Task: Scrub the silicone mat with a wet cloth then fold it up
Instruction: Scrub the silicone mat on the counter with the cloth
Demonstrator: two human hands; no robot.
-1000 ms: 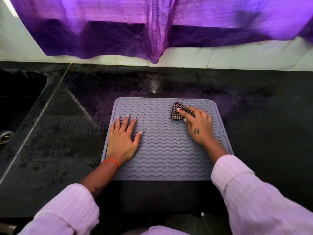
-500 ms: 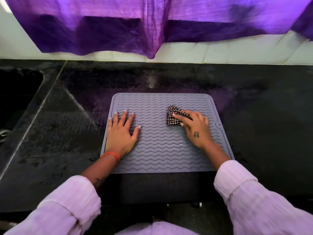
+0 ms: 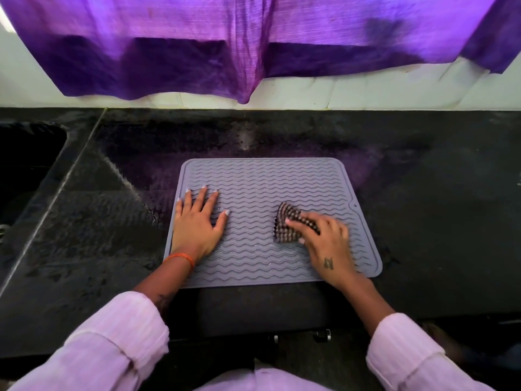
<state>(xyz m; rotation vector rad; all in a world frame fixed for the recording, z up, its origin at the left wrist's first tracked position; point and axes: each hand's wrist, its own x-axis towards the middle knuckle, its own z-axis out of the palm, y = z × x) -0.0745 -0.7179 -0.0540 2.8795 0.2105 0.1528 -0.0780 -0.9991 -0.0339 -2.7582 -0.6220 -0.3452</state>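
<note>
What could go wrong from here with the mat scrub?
1. The silicone mat has its near edge right at the front edge of the countertop; hard strokes toward the person could slide it off, though the left hand lies flat on it.
2. The right hand holds only a small bunched checkered cloth, so the far corners may get missed.
3. The countertop looks wet, so the mat might slip.

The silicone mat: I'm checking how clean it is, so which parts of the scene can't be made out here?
- Head view: silicone mat under the left hand, the right hand and the checked cloth is hidden.
- Cloth wetness: not visible.
- Sink: cut off by the left edge, too dark inside.
</note>
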